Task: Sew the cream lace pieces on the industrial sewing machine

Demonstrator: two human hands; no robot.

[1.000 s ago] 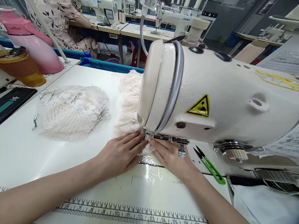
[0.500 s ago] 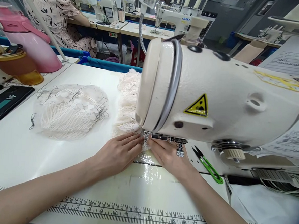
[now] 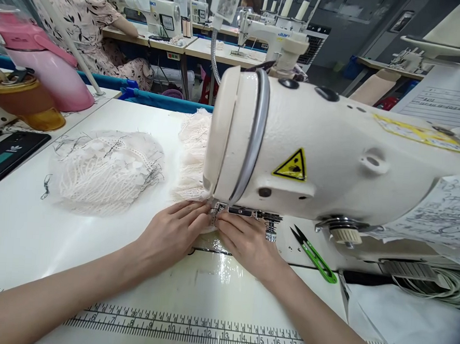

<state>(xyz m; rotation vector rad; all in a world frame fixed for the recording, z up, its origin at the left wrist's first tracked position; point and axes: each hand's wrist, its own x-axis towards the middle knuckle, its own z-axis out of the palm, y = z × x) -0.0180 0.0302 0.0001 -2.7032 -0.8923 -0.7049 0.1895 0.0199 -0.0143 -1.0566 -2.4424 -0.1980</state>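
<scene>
Centre: your left hand (image 3: 175,230), right hand (image 3: 249,241) touching lace (image 3: 191,162) | fingers together, can't tell if pinching | sewing machine (image 3: 295,124) partly hides lace

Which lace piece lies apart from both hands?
The rounded lace piece, farther left, with dark threads sticking out; the ruffled lace strip instead runs down to the left hand.

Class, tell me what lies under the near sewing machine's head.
Lace fabric shows between the left hand and right hand; these and the sewing machine's head hide whatever else lies there.
</scene>
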